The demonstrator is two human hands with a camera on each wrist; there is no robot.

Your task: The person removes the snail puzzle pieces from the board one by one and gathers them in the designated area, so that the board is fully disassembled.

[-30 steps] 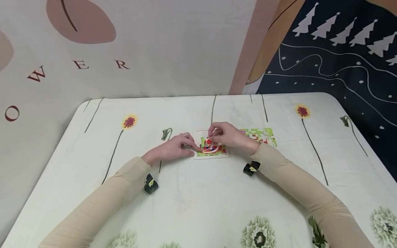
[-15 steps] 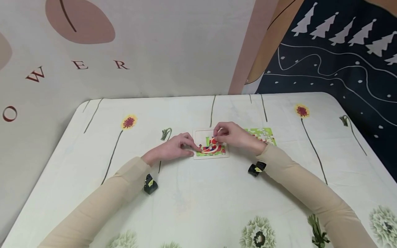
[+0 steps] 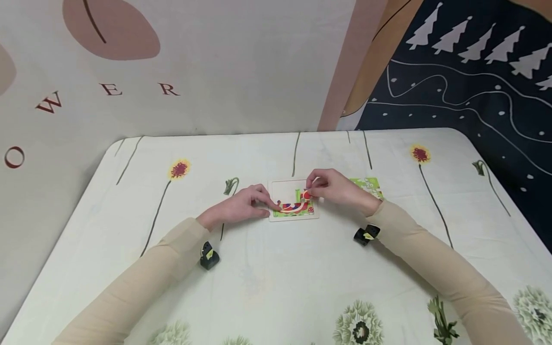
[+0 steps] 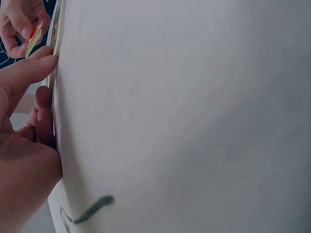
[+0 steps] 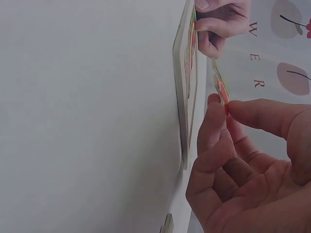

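Observation:
A small puzzle board (image 3: 282, 189) with a pale border lies on the table between the hands. Its lower part holds joined puzzle pieces (image 3: 296, 208) in red, blue and green; the upper part shows bare. My left hand (image 3: 242, 206) rests at the board's left side, index finger stretched onto the lower left pieces. Over the board's right side, my right hand (image 3: 336, 188) pinches a red and green puzzle piece (image 5: 221, 85) between thumb and fingertips. In the right wrist view this piece is tilted and raised off the board.
Green and red loose puzzle pieces (image 3: 366, 184) lie right of the board, partly hidden behind the right hand and wrist. A white cloth (image 3: 258, 268) printed with flowers covers the table. A fabric backdrop (image 3: 241, 67) rises behind the far edge.
My right hand has moved to the right across the board, carrying the pinched puzzle piece along. More of the board's bare upper area shows. My left hand stays in place.

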